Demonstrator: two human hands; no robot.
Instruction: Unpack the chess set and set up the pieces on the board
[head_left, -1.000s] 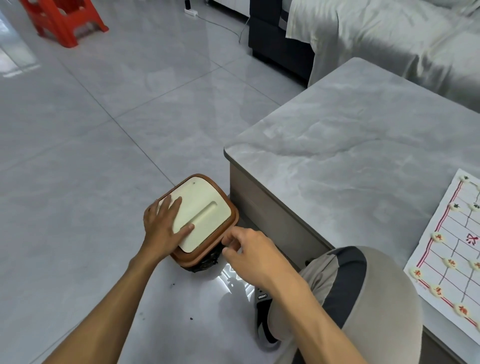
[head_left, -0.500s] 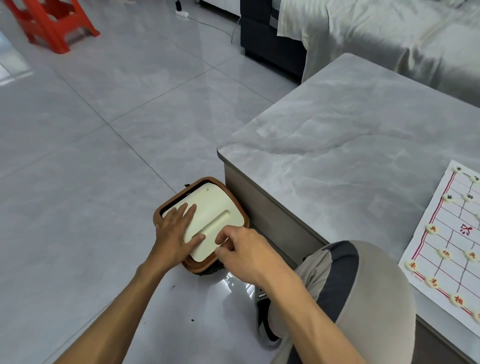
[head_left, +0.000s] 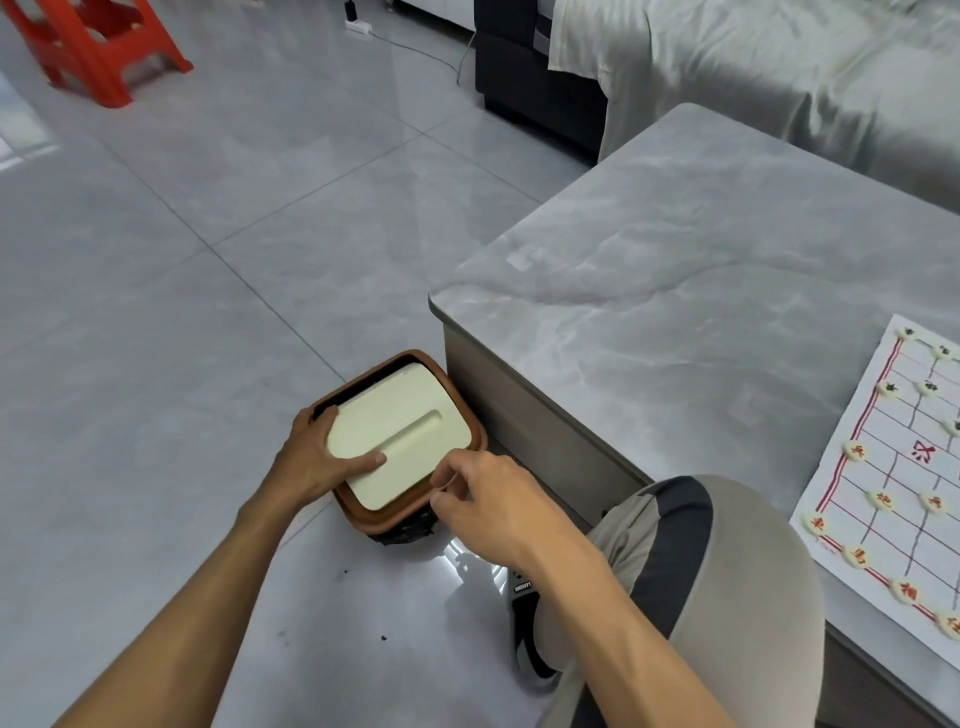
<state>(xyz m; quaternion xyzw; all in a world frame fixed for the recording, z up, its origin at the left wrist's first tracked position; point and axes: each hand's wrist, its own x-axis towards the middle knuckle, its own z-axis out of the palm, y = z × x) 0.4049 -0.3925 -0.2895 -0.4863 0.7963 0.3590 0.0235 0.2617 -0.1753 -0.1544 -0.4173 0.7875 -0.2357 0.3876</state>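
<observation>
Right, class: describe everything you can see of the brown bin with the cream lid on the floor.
The bin is a small rounded-rectangular container with a brown rim, standing on the grey tile floor against the table's corner. Black liner shows below. Its cream lid, with a long groove, sits tilted. The left hand grips the lid; the right hand hovers at the rim.

Two hands (head_left: 306, 462) are working; one lidded bin (head_left: 400, 447), one board (head_left: 893, 493), one red stool (head_left: 98, 47), roughly fourteen pieces (head_left: 854, 451) showing.
</observation>
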